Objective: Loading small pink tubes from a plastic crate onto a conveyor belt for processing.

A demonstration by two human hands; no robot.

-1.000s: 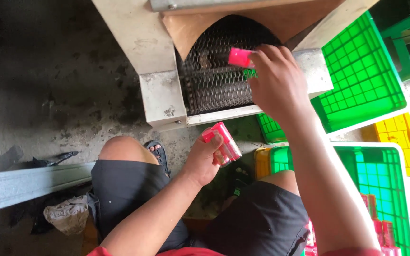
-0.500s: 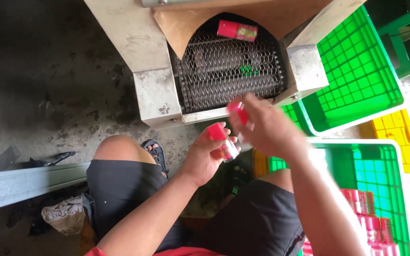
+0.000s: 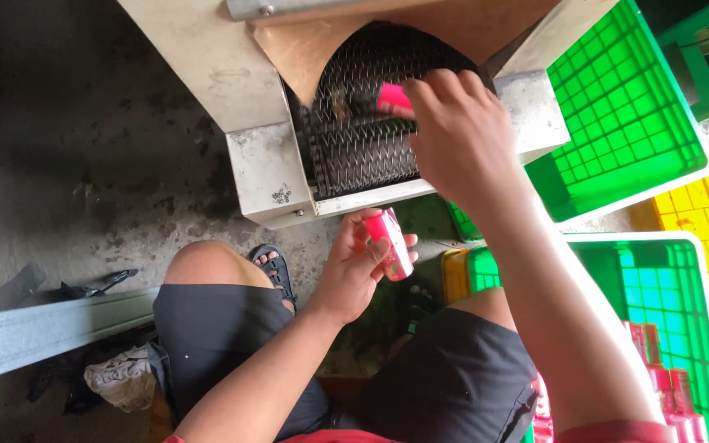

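Two pink packs are in your hands right now. Your right hand [image 3: 461,131] reaches up and pinches one small pink pack [image 3: 394,100] on the metal mesh belt [image 3: 354,148] of the steel machine [image 3: 207,74]. Your left hand [image 3: 359,267] sits lower, near your knee, fingers wrapped around another pink pack [image 3: 391,244]. Just under your right arm, the green crate [image 3: 666,279] already has a few packs [image 3: 666,385] stood in one corner, with lots of room left.
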